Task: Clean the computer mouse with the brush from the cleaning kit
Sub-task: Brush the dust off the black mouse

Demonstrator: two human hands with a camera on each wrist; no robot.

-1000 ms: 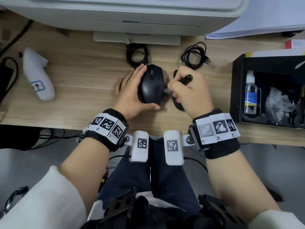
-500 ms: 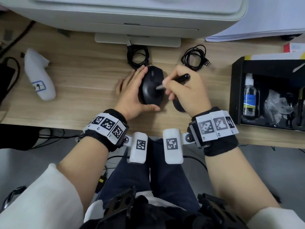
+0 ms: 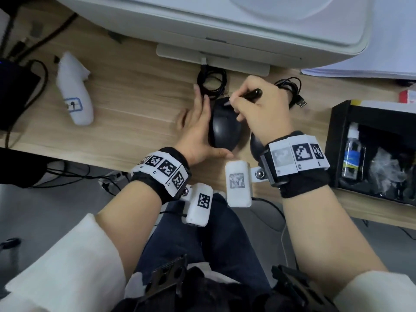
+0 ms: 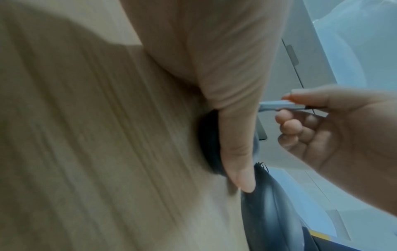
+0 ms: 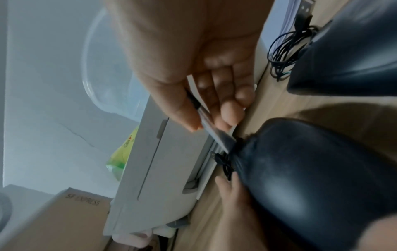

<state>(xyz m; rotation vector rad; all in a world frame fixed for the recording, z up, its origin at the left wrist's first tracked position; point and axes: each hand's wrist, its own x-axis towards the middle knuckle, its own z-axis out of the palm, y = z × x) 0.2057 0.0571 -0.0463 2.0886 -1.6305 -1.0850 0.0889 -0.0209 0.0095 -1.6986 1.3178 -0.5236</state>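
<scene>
The black computer mouse [image 3: 225, 129] lies on the wooden desk [image 3: 135, 104] in front of me. My left hand [image 3: 197, 129] holds it, fingers along its left side and thumb [image 4: 236, 152] round its near end. My right hand [image 3: 235, 103] pinches the black pen-shaped brush [image 3: 253, 94] like a pen. The brush's pale tip [image 5: 217, 137] touches the front end of the mouse [image 5: 300, 169], near the cable. In the left wrist view the brush [image 4: 277, 105] shows above the thumb, and most of the mouse [image 4: 209, 144] is hidden.
A white printer [image 3: 225, 25] fills the back of the desk. Two coiled black cables [image 3: 211, 83] [image 3: 290, 88] lie behind the mouse. An unidentified black object [image 3: 256, 145] sits under my right wrist. The black kit box [image 3: 333, 140] with a spray bottle [image 3: 351, 154] stands at right.
My right hand has carried the brush from the mouse's right side up to its front end. My left hand has kept its hold, and the head view has shifted closer.
</scene>
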